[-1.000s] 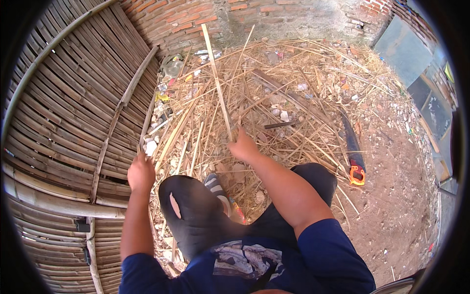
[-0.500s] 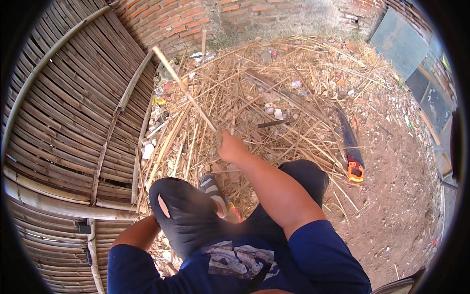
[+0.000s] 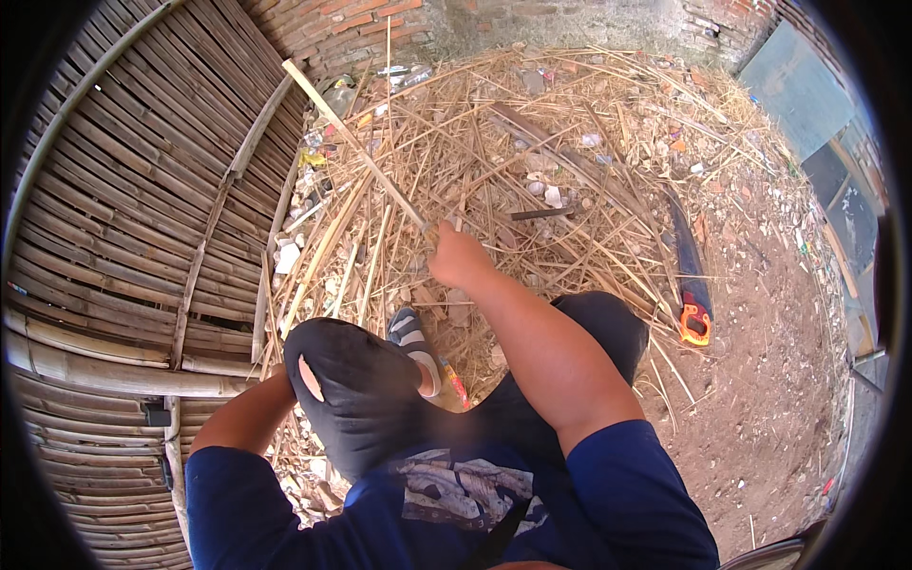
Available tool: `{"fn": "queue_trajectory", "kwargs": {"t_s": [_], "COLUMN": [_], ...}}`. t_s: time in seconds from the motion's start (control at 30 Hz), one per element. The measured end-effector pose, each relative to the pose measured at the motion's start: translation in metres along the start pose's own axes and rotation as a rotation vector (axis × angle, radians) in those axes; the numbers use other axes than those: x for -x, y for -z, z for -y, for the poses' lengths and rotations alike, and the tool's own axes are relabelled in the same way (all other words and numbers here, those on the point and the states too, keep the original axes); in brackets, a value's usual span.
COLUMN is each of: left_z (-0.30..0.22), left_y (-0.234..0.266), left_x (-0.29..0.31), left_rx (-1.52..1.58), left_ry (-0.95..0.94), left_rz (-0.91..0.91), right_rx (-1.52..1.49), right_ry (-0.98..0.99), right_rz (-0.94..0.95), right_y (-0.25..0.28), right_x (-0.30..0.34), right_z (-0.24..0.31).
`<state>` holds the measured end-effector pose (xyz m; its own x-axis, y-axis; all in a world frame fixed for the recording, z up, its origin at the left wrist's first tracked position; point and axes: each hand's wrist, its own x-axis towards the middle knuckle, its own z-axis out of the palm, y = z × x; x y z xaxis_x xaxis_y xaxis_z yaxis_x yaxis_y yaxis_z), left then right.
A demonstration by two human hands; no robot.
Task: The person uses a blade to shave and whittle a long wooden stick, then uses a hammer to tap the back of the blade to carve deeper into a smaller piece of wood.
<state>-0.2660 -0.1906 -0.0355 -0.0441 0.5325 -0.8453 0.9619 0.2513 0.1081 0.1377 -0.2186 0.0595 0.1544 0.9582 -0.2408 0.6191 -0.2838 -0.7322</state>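
My right hand [image 3: 459, 256] is closed round the near end of a long pale bamboo strip [image 3: 356, 147]. The strip slants up and away to the left, its far end near the bamboo wall. Of my left arm, only the forearm [image 3: 242, 408] shows, beside my left knee [image 3: 342, 366]; the hand itself is hidden behind that knee. Many thin bamboo strips [image 3: 456, 142] litter the ground in front of me. Among them, to the right of my right hand, lies a narrow dark flat piece [image 3: 541, 214]. A handsaw [image 3: 686, 252] with an orange handle rests on the ground farther right.
A bamboo slat wall [image 3: 123, 209] runs along my left. Across the back stands a brick wall [image 3: 342, 33]. Grey panels [image 3: 798, 90] lean at the far right. A dark plank [image 3: 560, 152] lies in the litter, and bare brown soil [image 3: 750, 380] stretches to my right.
The view has shifted slightly, so the ground sits a little higher in the picture. The far end of the bamboo strip has moved slightly up and left; my right hand still holds it.
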Motion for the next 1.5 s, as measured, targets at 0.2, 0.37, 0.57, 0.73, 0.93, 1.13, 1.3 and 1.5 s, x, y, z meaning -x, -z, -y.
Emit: {"fn": "queue_trajectory", "kwargs": {"t_s": [0.2,0.37,0.57,0.73,0.93,1.13,1.3,1.5], "left_z": [-0.013,-0.171,-0.252,-0.262,-0.271,-0.252,-0.256,-0.26], "left_y": [0.109,0.186,0.179,0.179,0.176,0.183,0.181,0.184], "left_x": [0.039,0.137,0.164,0.157,0.16,0.148,0.151,0.152], "left_rx": [-0.465,0.627,1.26,1.208,1.413,1.346,1.454,1.472], "left_ry": [0.137,-0.776,-1.406,-1.635,-1.607,-1.658,-1.685,-1.658], "left_rz": [0.017,-0.975,-0.799,-0.717,-0.731,-0.832,-0.794,-0.837], "right_rx": [0.068,0.082,0.185,0.204,0.028,0.329,-0.001,0.358], "right_ry": [0.004,0.083,0.055,-0.02,0.102,0.03,0.008,0.114], "right_rz": [0.035,-0.07,-0.008,0.116,-0.021,-0.018,0.007,-0.14], "right_y": [0.002,-0.006,0.0,0.002,-0.009,-0.01,-0.009,-0.02], "right_x": [0.003,-0.001,0.009,0.01,-0.008,0.011,0.005,0.017], "right_z": [0.0,-0.021,-0.012,-0.005,-0.028,0.027,0.02,0.029]}}
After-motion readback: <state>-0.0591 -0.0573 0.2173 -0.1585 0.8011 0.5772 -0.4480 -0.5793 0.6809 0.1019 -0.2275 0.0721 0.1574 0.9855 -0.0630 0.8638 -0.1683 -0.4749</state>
